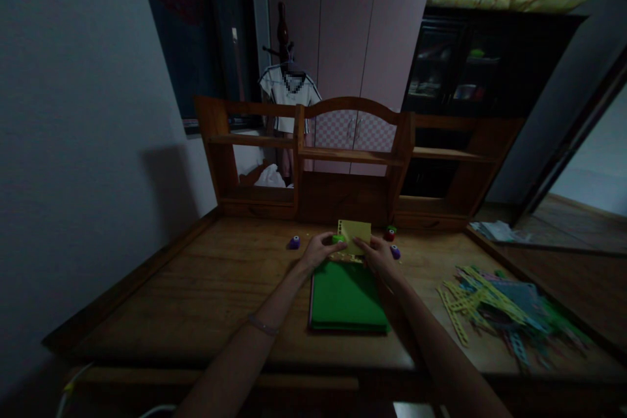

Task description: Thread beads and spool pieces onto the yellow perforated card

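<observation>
My left hand (319, 251) is closed around a small green craft punch (337, 239) at the left edge of a yellow sheet (360, 230). Dark punched holes run down that edge of the sheet. My right hand (379, 255) pinches the sheet from its right side, thumb on its face. Just below both hands lies a stack of green sheets (347, 297) on the wooden table. One purple punch (294, 242) stands left of my hands. To their right are another purple punch (395, 252) and a red and green one (390, 233).
A heap of punched yellow, blue and green scraps (509, 307) covers the table's right side. Along the back rises a wooden shelf unit (347, 153). The table (220, 294) meets a wall on the left. Small yellow bits lie near the hands.
</observation>
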`<state>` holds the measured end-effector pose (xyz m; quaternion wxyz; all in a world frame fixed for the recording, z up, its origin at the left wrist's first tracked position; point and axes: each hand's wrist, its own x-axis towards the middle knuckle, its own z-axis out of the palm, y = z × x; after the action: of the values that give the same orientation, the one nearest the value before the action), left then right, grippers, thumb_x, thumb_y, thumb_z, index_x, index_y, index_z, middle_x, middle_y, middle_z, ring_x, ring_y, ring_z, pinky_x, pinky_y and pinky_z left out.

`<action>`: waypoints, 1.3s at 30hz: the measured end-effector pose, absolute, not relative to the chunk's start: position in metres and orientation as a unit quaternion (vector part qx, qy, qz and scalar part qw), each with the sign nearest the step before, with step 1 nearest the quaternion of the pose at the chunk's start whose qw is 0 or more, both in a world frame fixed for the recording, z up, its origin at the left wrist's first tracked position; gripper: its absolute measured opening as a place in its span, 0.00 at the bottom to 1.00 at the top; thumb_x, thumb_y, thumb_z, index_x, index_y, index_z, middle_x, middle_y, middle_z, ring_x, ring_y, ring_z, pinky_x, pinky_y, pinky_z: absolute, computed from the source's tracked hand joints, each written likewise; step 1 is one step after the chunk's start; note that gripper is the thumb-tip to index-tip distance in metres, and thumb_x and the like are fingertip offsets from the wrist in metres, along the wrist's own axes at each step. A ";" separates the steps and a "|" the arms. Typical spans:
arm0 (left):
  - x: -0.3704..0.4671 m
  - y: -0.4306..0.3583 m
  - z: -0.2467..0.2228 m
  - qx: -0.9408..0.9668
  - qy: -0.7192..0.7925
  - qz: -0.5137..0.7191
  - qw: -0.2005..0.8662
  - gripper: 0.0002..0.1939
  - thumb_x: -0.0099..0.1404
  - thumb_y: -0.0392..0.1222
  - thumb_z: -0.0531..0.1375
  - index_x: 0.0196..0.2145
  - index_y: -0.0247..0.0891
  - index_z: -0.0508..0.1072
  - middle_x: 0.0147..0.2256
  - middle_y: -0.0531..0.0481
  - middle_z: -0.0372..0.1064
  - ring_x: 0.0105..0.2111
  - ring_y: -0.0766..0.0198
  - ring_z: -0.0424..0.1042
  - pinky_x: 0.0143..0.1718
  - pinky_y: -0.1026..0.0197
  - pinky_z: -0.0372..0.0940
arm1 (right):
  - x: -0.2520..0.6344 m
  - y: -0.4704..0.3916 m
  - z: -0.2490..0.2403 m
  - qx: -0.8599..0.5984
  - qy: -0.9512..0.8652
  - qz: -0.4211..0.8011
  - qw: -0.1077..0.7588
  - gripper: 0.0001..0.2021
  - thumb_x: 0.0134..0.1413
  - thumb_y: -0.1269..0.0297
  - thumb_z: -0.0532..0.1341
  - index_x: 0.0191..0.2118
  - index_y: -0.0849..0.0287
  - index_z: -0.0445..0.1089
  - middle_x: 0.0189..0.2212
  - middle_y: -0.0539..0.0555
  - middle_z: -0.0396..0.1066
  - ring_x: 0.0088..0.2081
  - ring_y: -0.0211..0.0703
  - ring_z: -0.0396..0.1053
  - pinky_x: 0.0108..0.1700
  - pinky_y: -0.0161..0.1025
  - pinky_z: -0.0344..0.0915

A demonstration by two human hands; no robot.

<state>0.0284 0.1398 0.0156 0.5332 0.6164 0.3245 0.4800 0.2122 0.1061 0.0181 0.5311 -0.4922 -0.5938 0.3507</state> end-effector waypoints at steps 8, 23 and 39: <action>0.027 0.140 0.016 0.599 0.340 0.484 0.540 0.25 0.45 0.47 0.69 0.40 0.33 0.73 0.38 0.42 0.73 0.37 0.59 0.71 0.39 0.60 0.64 | 0.211 0.106 0.018 -0.495 -0.606 0.343 0.520 0.20 0.45 0.46 0.59 0.30 0.62 0.68 0.14 0.47 0.64 0.10 0.33 0.56 0.08 0.30 0.49; 0.027 0.148 0.011 0.588 0.374 0.513 0.501 0.22 0.44 0.47 0.69 0.36 0.33 0.73 0.33 0.46 0.73 0.30 0.61 0.71 0.32 0.62 0.65 | 0.209 0.104 0.016 -0.462 -0.628 0.376 0.501 0.19 0.46 0.47 0.59 0.33 0.60 0.68 0.14 0.46 0.64 0.09 0.32 0.55 0.08 0.30 0.50; 0.025 0.151 0.010 0.443 0.288 0.574 0.625 0.20 0.49 0.49 0.67 0.36 0.33 0.73 0.36 0.45 0.72 0.34 0.64 0.71 0.40 0.61 0.66 | 0.214 0.109 0.013 -0.492 -0.597 0.335 0.537 0.18 0.48 0.50 0.58 0.32 0.63 0.69 0.19 0.50 0.68 0.12 0.33 0.58 0.11 0.29 0.53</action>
<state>0.0247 0.1507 0.0099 0.6252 0.4431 0.2877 0.5744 0.2140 0.1095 0.0128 0.5374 -0.4924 -0.5973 0.3346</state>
